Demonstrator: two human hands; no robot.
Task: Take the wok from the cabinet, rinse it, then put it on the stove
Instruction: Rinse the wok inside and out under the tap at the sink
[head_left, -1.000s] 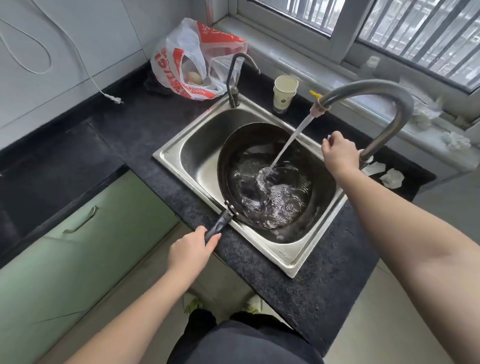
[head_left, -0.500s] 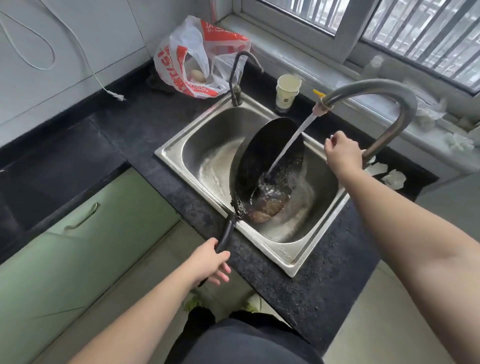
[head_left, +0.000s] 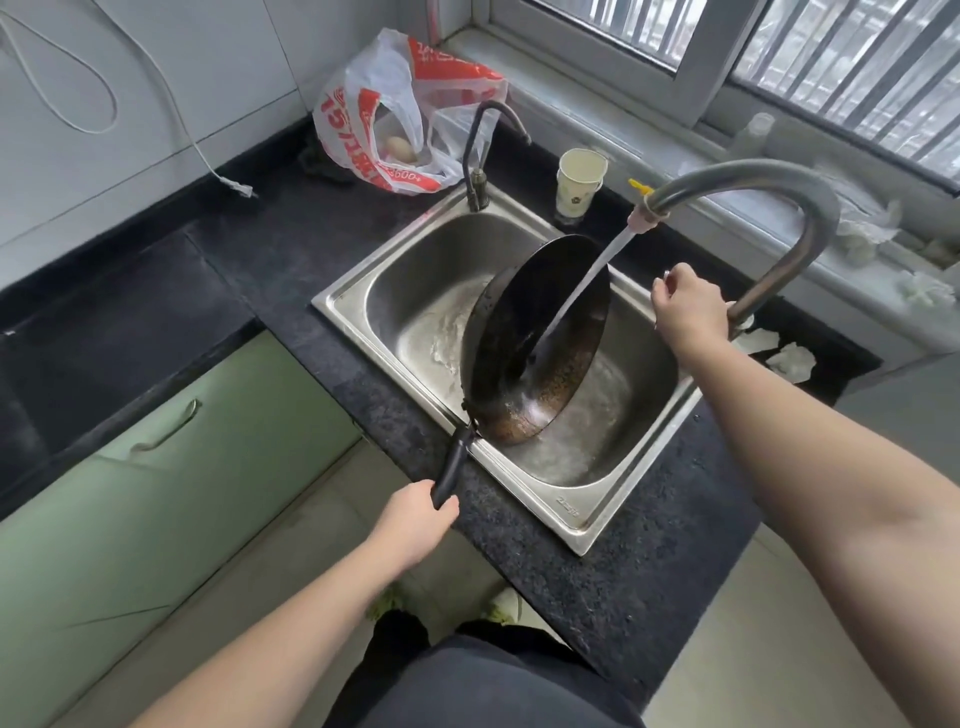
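Observation:
A black wok (head_left: 524, 322) stands tilted steeply on its edge inside the steel sink (head_left: 343, 291), its inside facing right. My left hand (head_left: 415, 519) grips the end of its black handle (head_left: 452, 467) over the counter's front edge. Water streams from the curved grey tap (head_left: 769, 182) onto the wok's inner wall and runs to its lower rim. My right hand (head_left: 685, 306) holds the tap's lever at the base of the tap, fingers curled round it. No stove is in view.
A paper cup (head_left: 579, 182) stands behind the sink beside a small dark faucet (head_left: 478, 150). A red-and-white plastic bag (head_left: 405, 114) lies at the back left on the black counter (head_left: 623, 587). Green cabinet doors (head_left: 130, 499) are at lower left. Crumpled tissues (head_left: 789, 358) lie right of the tap.
The wok went from lying flat and full of water to standing steeply on edge; the water poured out into the sink. My left hand lowered with the handle. My right hand stayed at the tap.

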